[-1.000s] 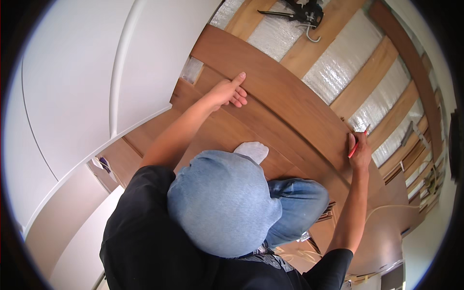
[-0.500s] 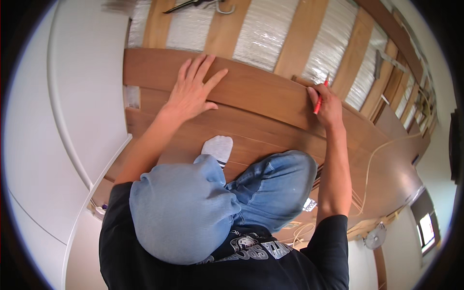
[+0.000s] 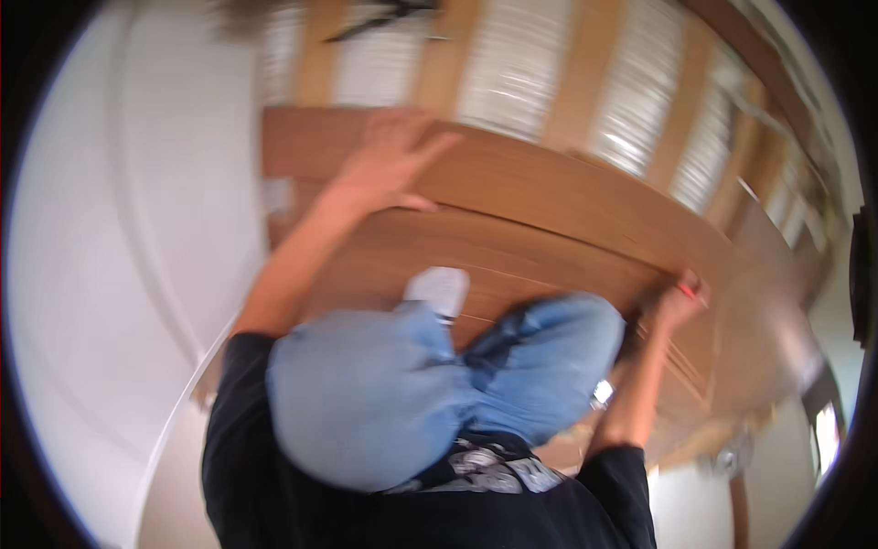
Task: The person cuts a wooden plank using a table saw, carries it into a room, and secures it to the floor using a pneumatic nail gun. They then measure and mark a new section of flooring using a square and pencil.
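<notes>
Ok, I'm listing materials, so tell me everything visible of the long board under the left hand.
The board is flat, brown and looks like smooth wood. It lies crosswise, curved probably by the lens. The left hand lies spread on it near its left end, by the white panel. Pale slats and shiny sheeting show beyond its far edge; other brown boards lie on its near side. Blur hides whether the right hand touches it.

White panel (image 3: 187, 183) left; black tool (image 3: 395, 16)
</notes>
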A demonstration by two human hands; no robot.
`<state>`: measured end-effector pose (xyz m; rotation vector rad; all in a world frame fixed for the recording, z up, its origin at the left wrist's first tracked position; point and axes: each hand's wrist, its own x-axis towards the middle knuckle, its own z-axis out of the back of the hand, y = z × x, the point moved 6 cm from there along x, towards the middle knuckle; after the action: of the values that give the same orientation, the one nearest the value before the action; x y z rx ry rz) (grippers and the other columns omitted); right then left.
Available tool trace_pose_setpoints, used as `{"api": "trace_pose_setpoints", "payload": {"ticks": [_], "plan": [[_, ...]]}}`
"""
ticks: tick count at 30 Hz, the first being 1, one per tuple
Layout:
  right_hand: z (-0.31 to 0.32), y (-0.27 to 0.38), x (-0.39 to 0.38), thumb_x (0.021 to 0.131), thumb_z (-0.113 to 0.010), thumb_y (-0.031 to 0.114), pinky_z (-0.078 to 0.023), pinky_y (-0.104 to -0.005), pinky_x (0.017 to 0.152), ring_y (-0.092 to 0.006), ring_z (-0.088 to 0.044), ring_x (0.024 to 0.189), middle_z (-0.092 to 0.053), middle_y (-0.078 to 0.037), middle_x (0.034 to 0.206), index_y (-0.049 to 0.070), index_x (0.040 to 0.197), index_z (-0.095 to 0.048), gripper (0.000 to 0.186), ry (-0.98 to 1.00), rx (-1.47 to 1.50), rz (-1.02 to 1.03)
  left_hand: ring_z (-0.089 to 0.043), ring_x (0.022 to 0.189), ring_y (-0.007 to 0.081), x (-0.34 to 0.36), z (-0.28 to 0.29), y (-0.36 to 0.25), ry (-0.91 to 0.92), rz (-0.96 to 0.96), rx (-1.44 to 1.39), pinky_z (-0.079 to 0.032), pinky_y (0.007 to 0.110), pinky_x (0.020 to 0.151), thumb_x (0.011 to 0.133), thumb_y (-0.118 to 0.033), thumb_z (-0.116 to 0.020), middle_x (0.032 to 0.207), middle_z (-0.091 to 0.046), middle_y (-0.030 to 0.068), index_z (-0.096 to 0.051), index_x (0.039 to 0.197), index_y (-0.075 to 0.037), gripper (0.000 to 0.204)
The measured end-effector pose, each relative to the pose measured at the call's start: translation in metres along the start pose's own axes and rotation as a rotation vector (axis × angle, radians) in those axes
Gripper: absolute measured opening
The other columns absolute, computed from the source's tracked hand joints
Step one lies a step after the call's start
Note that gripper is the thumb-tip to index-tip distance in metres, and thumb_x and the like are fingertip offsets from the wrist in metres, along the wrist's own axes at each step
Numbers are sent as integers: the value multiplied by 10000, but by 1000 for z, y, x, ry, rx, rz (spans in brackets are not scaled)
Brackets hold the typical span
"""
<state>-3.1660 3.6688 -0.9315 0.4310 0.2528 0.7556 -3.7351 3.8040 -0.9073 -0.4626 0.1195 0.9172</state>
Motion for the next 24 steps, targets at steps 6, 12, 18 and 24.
{"api": "trace_pose_setpoints", "payload": {"ticks": [6,12,18,24], "plan": [[-8,-72,24,1055,-576,260,-519,-398,949,-306,-653,1056,-697,-235,1175,-88,1250,-625,401,-268,105,233,-390,1381,410,20,-5,-13,-84,-96,35,-271,560,1179,617,-662,-834,1459,-445,199,-477,1520,-246,1056],[-31,-103,32,1042,-594,312,-486,-389,1011,-334,-634,1121,-662,-263,1237,-95,1298,-582,480,-258,80,170,-391,1400,386,7,-9,0,-117,-58,9,-276,564,1183,598,-629,-867,1462,-455,181,-506,1495,-281,1028],[-13,-81,13,1050,-569,251,-486,-386,998,-307,-640,1094,-682,-242,1163,-103,1228,-612,399,-230,60,99,-382,1414,389,15,-12,-6,-113,-88,-50,-261,562,1190,601,-615,-872,1487,-439,173,-524,1491,-282,1011],[-31,-71,9,1028,-588,103,-490,-369,985,-278,-618,1068,-646,-190,1167,-62,1258,-565,283,-288,104,85,-390,1417,388,16,-12,-2,-143,-98,-62,-271,576,1179,555,-573,-906,1511,-418,172,-572,1449,-253,1006]]}}
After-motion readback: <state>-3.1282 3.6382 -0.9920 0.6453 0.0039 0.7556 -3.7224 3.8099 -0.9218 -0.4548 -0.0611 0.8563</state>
